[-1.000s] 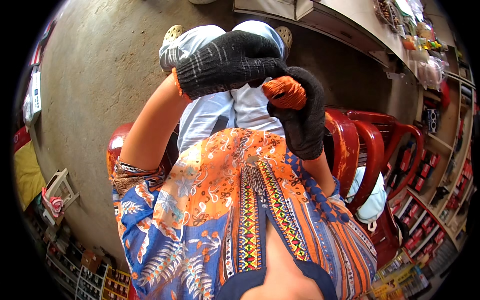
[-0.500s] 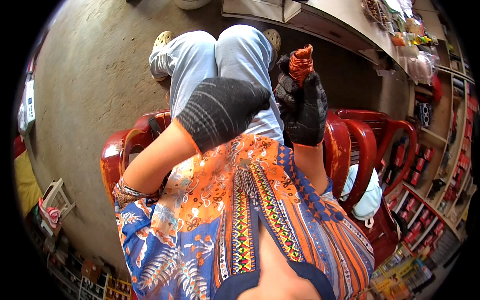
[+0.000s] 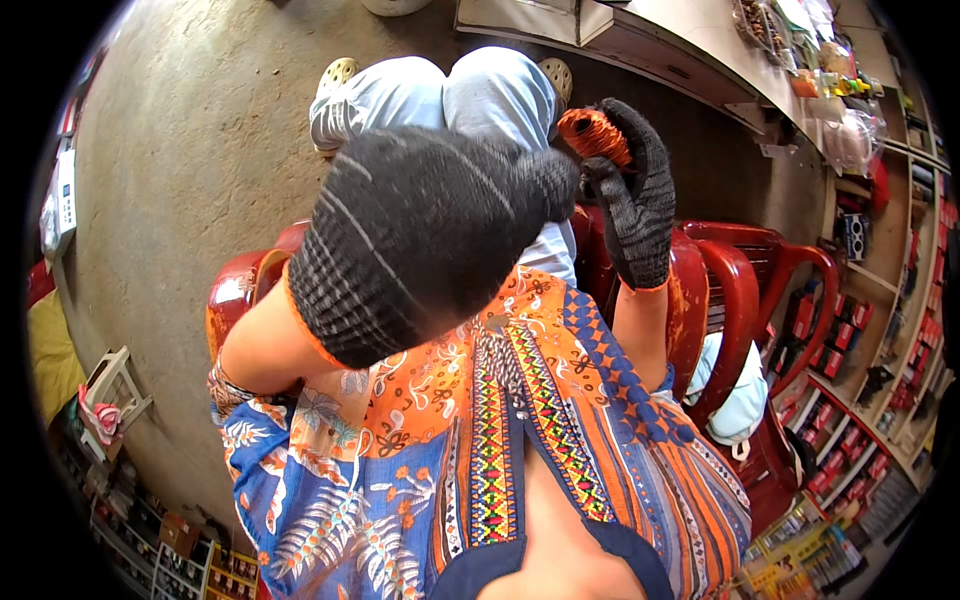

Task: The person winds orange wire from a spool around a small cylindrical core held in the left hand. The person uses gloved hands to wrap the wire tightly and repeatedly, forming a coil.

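Note:
My right hand [image 3: 641, 205], in a black knit glove with an orange cuff, holds a spool of shiny orange thread [image 3: 600, 138] between fingers and thumb. The dark hole in the spool's end points up and to the left. My left hand [image 3: 415, 235], gloved the same way, looms large in front of my lap with its back showing. Its fingers are curled closed just left of the spool. Whatever they grip, if anything, is hidden, and I cannot make out a strand between the hands.
Below the hands are my light blue trouser legs [image 3: 500, 90]. I sit in a dark red chair [image 3: 235, 290], with another red chair [image 3: 810, 265] on the right, bearing a pale blue bag [image 3: 728, 385]. A counter [image 3: 690, 65] runs along the upper right, beside stocked shelves [image 3: 880, 290]. A white stool [image 3: 115, 395] stands left.
My left hand has come up closer and looks larger. My right hand has turned, tipping the spool from upright to leaning left, with its end hole now showing.

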Motion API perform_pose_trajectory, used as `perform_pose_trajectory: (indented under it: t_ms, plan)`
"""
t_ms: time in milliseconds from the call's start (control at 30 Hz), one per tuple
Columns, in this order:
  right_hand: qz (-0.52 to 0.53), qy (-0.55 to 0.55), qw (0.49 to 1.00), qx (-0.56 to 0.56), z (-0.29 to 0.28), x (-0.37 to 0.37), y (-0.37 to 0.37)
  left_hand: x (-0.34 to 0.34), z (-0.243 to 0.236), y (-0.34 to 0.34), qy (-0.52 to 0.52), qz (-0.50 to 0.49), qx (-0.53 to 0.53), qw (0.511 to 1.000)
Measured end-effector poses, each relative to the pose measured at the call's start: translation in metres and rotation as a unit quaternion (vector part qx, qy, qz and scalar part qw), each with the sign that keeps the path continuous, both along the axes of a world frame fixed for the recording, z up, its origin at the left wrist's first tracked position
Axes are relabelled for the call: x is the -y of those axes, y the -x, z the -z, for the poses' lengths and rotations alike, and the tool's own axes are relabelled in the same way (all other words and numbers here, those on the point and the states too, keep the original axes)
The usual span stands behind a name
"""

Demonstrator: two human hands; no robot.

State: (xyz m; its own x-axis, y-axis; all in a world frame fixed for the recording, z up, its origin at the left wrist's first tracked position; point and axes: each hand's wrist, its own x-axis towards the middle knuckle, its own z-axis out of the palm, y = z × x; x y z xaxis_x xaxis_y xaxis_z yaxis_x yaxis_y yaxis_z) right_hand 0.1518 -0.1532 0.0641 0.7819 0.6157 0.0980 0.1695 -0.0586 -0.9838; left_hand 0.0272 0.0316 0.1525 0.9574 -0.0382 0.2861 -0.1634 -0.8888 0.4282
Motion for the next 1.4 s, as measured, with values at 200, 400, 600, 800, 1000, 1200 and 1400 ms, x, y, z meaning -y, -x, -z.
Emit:
perform_pose_trajectory:
  t_ms: [200, 400, 600, 800, 1000, 1200, 1400]
  plan:
    - [-0.186, -0.001, 0.979, 0.083, -0.014, -0.001, 0.004, -0.024, -0.003, -0.027, 0.075, 0.028, 0.053, 0.995]
    - [-0.157, -0.03, 0.987, 0.006, -0.011, 0.0, 0.014, -0.04, 0.037, -0.048, 0.262, 0.006, -0.02, 0.965]
    - [-0.144, -0.104, 0.981, -0.083, -0.01, -0.003, 0.014, -0.027, 0.057, -0.038, 0.338, 0.0, -0.09, 0.937]
    - [0.012, -0.105, 0.993, -0.045, -0.002, -0.017, 0.017, -0.004, 0.059, -0.016, 0.182, 0.01, -0.106, 0.977]
    - [0.009, 0.068, 0.945, 0.32, -0.006, -0.022, 0.011, -0.006, 0.029, -0.01, 0.026, 0.008, -0.14, 0.99]
    - [-0.109, 0.056, 0.977, 0.174, -0.013, -0.017, 0.012, -0.017, 0.021, -0.02, 0.035, 0.024, -0.074, 0.996]
    - [-0.17, -0.144, 0.952, -0.209, -0.014, -0.004, 0.012, -0.029, 0.041, -0.044, 0.283, 0.0, 0.049, 0.958]
